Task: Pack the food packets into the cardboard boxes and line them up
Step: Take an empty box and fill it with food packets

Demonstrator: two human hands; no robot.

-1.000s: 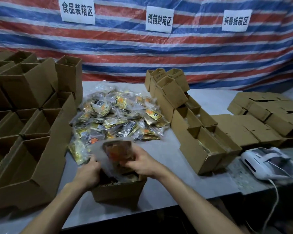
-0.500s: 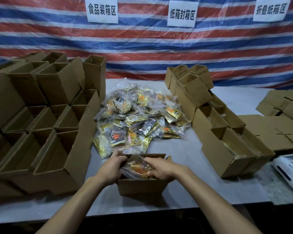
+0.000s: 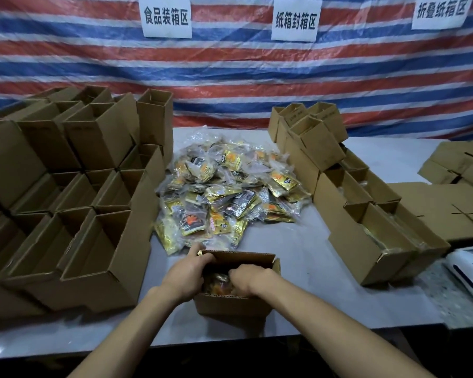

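Reaching down into one open box [image 3: 230,306] at the near desk [image 3: 298,268] edge: right hand [image 3: 250,276] curled on a shiny food packet [image 3: 218,282] inside, left hand [image 3: 187,274] dipped in beside it, grip hidden. Just behind, one big pile of packets [image 3: 224,192]; open boxes [image 3: 93,241] stacked on both sides.

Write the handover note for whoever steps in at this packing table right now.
Left hand: at the left edge of the open box in front, fingers down inside, grip hidden.
Right hand: reaching into the same box, fingers among the packets in it, grip hidden.
Done: filled boxes lined up on the right, tops open.
Left: finish this box and line it up, then work through the loose pile mid-table and the empty boxes stacked on the left.
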